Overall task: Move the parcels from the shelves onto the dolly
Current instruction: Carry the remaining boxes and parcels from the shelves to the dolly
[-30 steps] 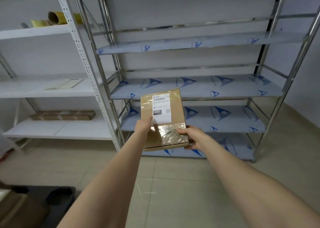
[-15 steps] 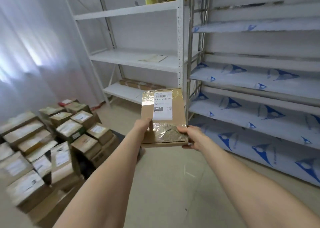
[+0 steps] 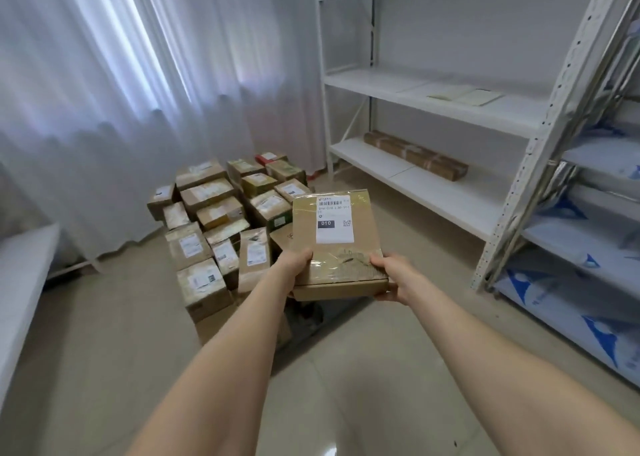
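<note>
I hold a flat brown cardboard parcel [image 3: 337, 248] with a white barcode label marked 010, out in front of me at chest height. My left hand [image 3: 294, 263] grips its near left corner and my right hand [image 3: 393, 279] grips its near right corner. Below and to the left, several taped cardboard parcels [image 3: 221, 227] are stacked close together on the floor; the dolly under them is mostly hidden, only a dark edge [image 3: 308, 317] shows. A long brown parcel [image 3: 415, 154] lies on the lowest white shelf.
A white shelving unit [image 3: 433, 102] stands ahead on the right, with flat papers [image 3: 464, 94] on its middle shelf. A metal rack with blue-printed film [image 3: 588, 258] runs along the right. White curtains [image 3: 138, 92] cover the left wall. A white surface [image 3: 20, 282] juts in at left.
My view has swung left from the metal rack to the stacked parcels by the curtain. Both hands keep the same grip on the flat parcel, which now hangs over the stack's right side.
</note>
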Demonstrator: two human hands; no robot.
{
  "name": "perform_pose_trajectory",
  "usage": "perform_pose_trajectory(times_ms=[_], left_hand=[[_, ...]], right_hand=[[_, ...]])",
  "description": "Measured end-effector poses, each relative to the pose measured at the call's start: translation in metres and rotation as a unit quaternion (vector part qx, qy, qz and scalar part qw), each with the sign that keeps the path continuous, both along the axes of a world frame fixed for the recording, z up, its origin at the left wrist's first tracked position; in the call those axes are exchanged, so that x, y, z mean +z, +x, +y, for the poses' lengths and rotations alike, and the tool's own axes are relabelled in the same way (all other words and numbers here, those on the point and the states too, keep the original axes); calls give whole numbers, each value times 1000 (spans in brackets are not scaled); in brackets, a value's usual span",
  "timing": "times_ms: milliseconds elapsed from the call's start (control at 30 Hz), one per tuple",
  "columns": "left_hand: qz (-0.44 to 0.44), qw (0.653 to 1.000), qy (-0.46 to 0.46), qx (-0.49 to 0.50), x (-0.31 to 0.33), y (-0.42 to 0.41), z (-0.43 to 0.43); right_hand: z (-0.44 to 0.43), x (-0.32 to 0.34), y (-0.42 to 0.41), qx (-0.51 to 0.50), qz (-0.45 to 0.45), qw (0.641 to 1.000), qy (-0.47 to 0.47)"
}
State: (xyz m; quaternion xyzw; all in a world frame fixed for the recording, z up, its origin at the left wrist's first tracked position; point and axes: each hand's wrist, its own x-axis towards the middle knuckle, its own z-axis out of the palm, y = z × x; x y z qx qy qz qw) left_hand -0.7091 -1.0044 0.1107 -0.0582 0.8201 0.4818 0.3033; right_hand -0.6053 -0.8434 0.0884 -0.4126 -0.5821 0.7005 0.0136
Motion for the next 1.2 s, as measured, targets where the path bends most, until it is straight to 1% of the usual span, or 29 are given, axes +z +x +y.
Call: perform_pose_trajectory(times_ms=[167, 300, 467, 567, 667, 767, 1100, 1200], left_hand=[[6, 999, 5, 54, -19, -39, -31], [5, 996, -15, 84, -34, -75, -47], [1, 993, -19, 119, -49, -137, -52], [-9, 991, -40, 128, -50, -176, -46], [-1, 987, -52, 153, -58, -212, -47], [9, 983, -67, 171, -70, -239, -56], [-23, 965, -93, 245, -127, -339, -128], [-26, 966, -111, 234, -127, -385, -149]], right_hand=[[-25, -16, -60, 60, -24, 998, -7], [-37, -27, -107, 96, -38, 994, -22], [-35, -44, -188, 139, -59, 988, -40], [-27, -48, -235, 162, -65, 983, -47], [-23, -50, -277, 201, -69, 976, -41], [-30, -58, -307, 238, -98, 965, -51], [-97, -93, -409, 275, -143, 948, -69], [-117, -99, -451, 277, -142, 947, -81]])
